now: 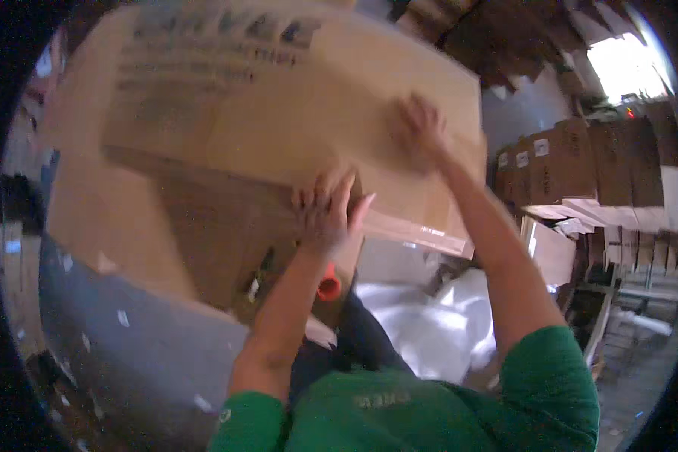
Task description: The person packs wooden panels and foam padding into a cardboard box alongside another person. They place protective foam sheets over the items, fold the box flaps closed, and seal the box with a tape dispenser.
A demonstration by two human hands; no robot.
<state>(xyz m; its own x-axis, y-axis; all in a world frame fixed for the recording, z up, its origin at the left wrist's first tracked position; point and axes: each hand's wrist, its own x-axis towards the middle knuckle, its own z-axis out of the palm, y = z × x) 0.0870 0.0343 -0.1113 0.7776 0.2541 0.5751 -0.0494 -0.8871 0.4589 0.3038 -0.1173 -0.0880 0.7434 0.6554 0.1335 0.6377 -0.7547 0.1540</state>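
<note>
A large brown cardboard box (226,143) with dark print on its panel fills the upper left and middle. My left hand (328,205) rests on the near edge of that panel, its fingers spread. Farther right, my right hand (422,128) lies against the cardboard, fingers apart and somewhat blurred by motion. Beside my left forearm, on the lower cardboard surface, is a round orange-red hollow piece (328,286), partly hidden by the arm. To its left lies a small dark and yellowish object (261,277) whose kind I cannot make out.
Crumpled white plastic sheeting (444,320) lies on the floor to the right of my legs. Stacked brown cartons (557,166) stand at the right, below a bright opening (627,68). Scraps are scattered over the grey floor (151,324) at the lower left.
</note>
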